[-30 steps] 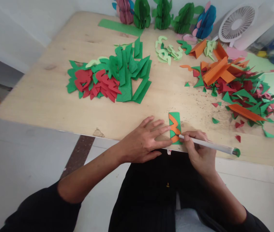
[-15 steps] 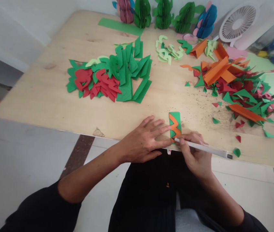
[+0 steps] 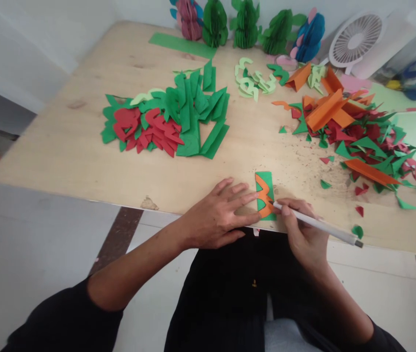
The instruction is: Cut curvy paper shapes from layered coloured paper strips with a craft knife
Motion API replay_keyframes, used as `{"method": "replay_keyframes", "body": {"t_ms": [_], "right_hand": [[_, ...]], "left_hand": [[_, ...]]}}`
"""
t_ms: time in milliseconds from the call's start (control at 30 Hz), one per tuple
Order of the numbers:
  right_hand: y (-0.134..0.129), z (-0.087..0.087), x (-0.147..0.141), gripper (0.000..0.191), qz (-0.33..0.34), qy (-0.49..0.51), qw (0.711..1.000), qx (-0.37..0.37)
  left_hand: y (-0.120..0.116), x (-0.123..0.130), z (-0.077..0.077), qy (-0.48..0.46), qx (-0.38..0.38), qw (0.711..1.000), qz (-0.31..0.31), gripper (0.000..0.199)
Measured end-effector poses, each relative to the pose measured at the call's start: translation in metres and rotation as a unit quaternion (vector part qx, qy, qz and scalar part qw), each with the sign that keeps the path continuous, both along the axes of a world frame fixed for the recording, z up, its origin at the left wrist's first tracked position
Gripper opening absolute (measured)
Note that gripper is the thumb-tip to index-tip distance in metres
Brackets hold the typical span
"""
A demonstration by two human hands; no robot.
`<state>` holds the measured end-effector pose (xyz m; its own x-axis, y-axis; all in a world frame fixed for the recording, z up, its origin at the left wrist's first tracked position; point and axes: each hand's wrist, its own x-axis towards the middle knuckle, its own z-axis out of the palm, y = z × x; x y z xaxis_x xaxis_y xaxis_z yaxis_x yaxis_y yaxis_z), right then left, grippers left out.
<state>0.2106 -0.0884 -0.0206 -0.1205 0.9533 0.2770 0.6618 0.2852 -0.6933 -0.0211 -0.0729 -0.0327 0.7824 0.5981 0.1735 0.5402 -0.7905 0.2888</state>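
An orange wavy paper piece (image 3: 265, 196) lies on top of a green paper rectangle (image 3: 265, 179) at the table's front edge. My left hand (image 3: 217, 215) rests to its left, fingers spread, with fingertips on the orange piece's left side. Held in my right hand (image 3: 305, 234) is a white pen (image 3: 321, 225), its tip at the right edge of the orange piece and its back end pointing right.
Green and red cut paper (image 3: 189, 112) is piled left of centre. Orange, red and green scraps (image 3: 369, 142) heap at the right. Folded paper figures (image 3: 244, 27) and a white fan (image 3: 357, 40) stand at the back.
My right hand has moved right and slightly up with the pen, whose tip has gone from the orange piece's lower end to its right edge. My left hand has stayed nearly still.
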Motion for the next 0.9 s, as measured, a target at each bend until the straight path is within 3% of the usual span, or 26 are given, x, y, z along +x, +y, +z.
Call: {"method": "replay_keyframes", "body": {"t_ms": [233, 633, 733, 900], "right_hand": [[-0.001, 0.001, -0.002, 0.018, 0.052, -0.069, 0.995, 0.06], [-0.001, -0.008, -0.001, 0.021, 0.08, -0.082, 0.977, 0.178], [-0.001, -0.01, -0.001, 0.022, 0.078, -0.075, 0.977, 0.183], [-0.001, -0.012, 0.0, 0.024, 0.072, -0.047, 0.979, 0.183]], "left_hand": [[0.0, 0.0, 0.001, -0.001, -0.004, 1.0, -0.001, 0.046], [-0.002, 0.003, 0.006, -0.032, -0.021, 0.999, 0.015, 0.043], [-0.002, 0.009, 0.008, -0.096, -0.042, 0.993, 0.06, 0.033], [0.001, 0.029, 0.009, -0.153, -0.054, 0.966, 0.2, 0.018]]}}
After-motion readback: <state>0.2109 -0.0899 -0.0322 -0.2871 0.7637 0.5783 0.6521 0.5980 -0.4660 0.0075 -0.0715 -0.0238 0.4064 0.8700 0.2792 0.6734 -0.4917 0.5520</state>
